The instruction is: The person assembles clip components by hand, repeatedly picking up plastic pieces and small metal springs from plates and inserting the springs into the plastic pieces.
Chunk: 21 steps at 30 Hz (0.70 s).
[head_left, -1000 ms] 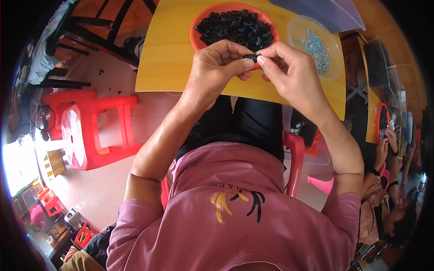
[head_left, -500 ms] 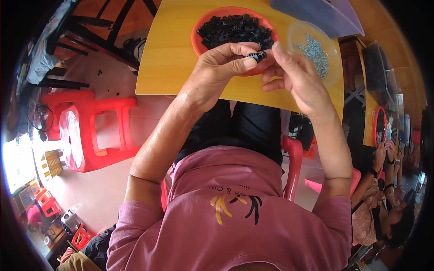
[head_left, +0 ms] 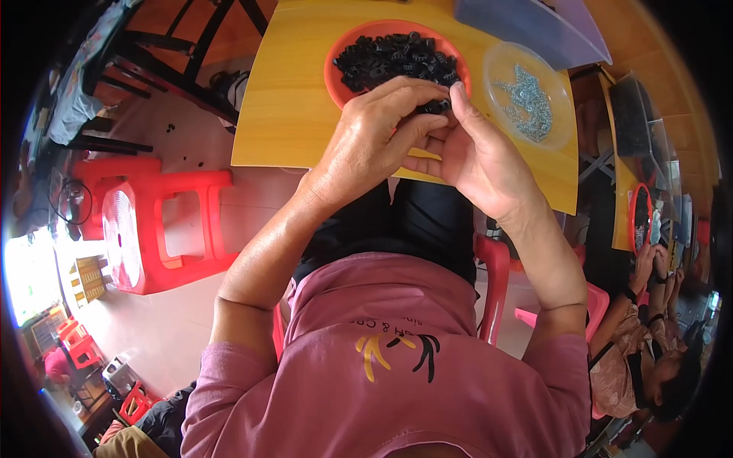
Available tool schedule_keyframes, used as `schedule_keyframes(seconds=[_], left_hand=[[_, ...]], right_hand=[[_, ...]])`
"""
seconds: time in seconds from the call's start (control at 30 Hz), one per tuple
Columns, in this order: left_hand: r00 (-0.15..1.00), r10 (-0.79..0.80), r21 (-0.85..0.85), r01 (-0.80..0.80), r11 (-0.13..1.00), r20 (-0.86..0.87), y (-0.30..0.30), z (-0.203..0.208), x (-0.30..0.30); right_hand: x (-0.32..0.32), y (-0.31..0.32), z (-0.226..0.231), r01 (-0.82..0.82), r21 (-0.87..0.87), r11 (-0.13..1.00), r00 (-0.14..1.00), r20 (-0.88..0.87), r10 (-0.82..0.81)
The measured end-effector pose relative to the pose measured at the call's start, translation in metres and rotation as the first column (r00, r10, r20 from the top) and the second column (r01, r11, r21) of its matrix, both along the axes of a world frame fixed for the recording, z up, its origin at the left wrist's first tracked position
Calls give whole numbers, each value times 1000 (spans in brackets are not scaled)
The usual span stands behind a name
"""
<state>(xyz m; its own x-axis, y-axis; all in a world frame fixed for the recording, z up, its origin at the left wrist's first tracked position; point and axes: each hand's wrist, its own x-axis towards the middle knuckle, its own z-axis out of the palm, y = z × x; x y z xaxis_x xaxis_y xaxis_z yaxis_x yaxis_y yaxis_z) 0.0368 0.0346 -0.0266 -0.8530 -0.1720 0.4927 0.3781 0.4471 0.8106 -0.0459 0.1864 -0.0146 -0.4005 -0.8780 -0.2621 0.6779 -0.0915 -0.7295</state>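
Observation:
Above the near edge of the yellow table, my left hand [head_left: 378,126] pinches a small black plastic part [head_left: 434,107] between thumb and fingers. My right hand [head_left: 489,156] meets the right end of that part, its thumb raised and other fingers curled below; what its fingertips grip is hidden. Just behind the hands stands a round orange-red bowl [head_left: 330,76] heaped with similar black plastic parts [head_left: 393,59]. To the right, a clear round plastic tub [head_left: 561,107] holds many tiny silvery pieces [head_left: 528,103], too small to name.
A translucent bluish plastic bin [head_left: 527,30] sits at the table's far right. Red plastic stools [head_left: 172,217] and a fan stand on the floor to my left. At the far right, a co-worker's hands [head_left: 649,263] are busy near another red bowl [head_left: 641,217].
Both hands have drawn closer together and my right hand has shifted left and nearer to me. The black part has turned and is now more covered by fingers. The view has tilted slightly.

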Motion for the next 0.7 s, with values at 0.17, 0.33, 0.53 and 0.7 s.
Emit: schedule_keyframes(seconds=[0.17, 0.33, 0.53, 0.7], left_hand=[[995, -85, -104, 90, 991, 52, -8, 9, 2], [990, -113, -189, 127, 974, 85, -13, 7, 4], [992, -61, -224, 84, 971, 108, -6, 14, 4], [980, -113, -177, 142, 974, 162, -7, 19, -1]], right_hand=[[1, 2, 1, -38, -37, 999, 991, 128, 42], [8, 1, -5, 10, -86, 996, 991, 136, 1], [5, 3, -17, -11, -173, 985, 999, 30, 17], [3, 6, -12, -19, -157, 987, 998, 52, 28]])
